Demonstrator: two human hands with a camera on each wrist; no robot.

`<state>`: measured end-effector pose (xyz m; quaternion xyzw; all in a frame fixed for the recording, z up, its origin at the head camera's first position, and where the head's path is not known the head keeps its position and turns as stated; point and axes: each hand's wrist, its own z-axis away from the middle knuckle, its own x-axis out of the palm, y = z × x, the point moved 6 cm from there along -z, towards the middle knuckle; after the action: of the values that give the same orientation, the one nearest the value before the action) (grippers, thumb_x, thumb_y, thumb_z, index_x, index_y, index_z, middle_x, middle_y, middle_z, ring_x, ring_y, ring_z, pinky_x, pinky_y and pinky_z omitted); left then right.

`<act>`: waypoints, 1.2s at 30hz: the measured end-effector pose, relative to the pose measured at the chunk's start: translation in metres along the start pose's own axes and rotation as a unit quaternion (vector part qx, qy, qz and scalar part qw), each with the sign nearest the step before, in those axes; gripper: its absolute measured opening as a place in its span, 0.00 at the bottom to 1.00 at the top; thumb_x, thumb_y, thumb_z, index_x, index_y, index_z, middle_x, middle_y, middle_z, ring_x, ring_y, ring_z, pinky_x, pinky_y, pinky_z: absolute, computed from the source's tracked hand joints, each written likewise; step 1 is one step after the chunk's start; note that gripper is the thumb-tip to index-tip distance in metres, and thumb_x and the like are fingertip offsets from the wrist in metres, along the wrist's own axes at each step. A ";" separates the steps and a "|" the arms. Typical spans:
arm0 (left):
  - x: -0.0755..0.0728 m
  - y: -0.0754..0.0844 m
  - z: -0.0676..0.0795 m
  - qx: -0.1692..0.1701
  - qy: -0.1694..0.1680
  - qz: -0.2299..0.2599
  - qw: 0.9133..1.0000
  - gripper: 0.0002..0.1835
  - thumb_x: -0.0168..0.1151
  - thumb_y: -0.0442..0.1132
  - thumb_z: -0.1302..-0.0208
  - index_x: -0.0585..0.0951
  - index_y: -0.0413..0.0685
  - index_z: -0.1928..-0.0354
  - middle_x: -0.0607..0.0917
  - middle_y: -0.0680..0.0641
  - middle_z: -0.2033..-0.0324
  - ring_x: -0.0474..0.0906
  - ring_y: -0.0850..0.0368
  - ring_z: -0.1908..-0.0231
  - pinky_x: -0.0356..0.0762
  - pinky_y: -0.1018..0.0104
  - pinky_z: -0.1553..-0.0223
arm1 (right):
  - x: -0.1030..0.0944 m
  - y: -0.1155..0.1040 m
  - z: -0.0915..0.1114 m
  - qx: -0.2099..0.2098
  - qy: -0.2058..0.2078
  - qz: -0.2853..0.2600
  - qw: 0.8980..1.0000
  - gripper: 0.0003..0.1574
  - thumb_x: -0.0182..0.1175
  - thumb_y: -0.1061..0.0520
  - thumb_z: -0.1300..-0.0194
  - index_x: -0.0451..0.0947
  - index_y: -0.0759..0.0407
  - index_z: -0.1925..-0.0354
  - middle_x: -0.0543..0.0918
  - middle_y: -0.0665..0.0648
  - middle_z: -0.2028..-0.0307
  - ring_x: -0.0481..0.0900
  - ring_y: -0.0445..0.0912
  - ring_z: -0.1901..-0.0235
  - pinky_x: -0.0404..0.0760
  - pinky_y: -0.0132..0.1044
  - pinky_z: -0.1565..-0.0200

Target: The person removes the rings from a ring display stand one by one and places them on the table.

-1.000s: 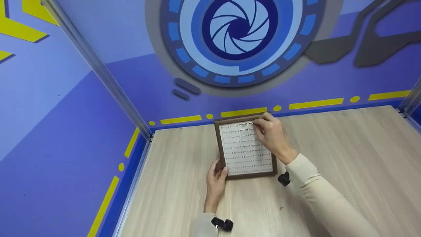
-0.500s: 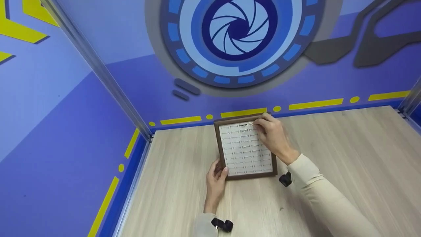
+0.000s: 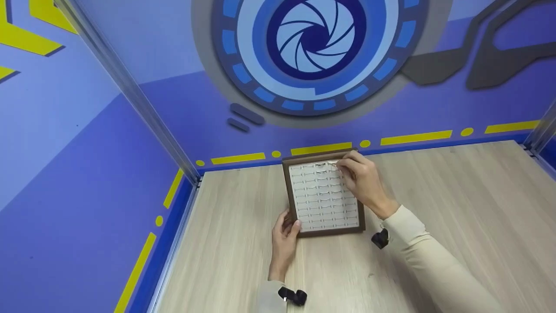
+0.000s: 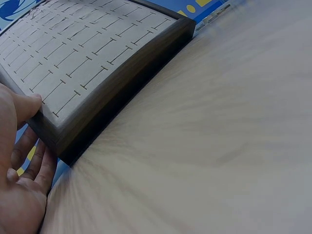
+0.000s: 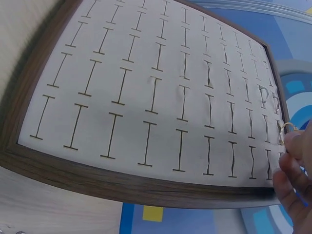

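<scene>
A ring display tray (image 3: 328, 213) with a brown wooden frame and a white slotted pad leans tilted near the back wall. My left hand (image 3: 284, 248) grips its lower left corner, thumb on the front and fingers behind, as the left wrist view also shows. At the top right of the pad, my right hand (image 3: 365, 180) pinches a thin gold-coloured ring (image 5: 289, 126) between thumb and fingertips, right at a slot in the top row. Two silvery rings (image 5: 263, 93) sit in slots beside it. The other visible slots hold nothing; some in the upper part gape slightly.
The tray stands on a light wood-grain table (image 3: 234, 243). Behind it rises a blue printed wall (image 3: 182, 113), with another blue panel (image 3: 65, 182) on the left and a metal post (image 3: 134, 104) in the corner. A black wrist camera (image 3: 380, 238) hangs at the right cuff.
My right hand has shifted slightly right and down, with the gold-coloured ring now showing at its fingertips. The left hand and the tray have hardly moved.
</scene>
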<state>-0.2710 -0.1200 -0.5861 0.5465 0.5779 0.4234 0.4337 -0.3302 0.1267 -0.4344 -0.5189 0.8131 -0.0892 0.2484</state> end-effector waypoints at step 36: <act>0.001 -0.013 -0.003 0.010 0.005 0.010 1.000 0.26 0.59 0.28 0.30 0.69 0.36 0.32 0.79 0.36 0.43 0.75 0.40 0.42 0.75 0.49 0.36 | -0.046 -0.006 0.054 -0.036 -0.062 0.047 0.996 0.13 0.70 0.76 0.46 0.86 0.65 0.63 0.83 0.54 0.65 0.81 0.44 0.66 0.79 0.23 0.61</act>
<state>-0.2778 -0.1195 -0.5978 0.5549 0.5786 0.4242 0.4210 -0.2829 0.1708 -0.4639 -0.4929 0.8226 -0.0157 0.2830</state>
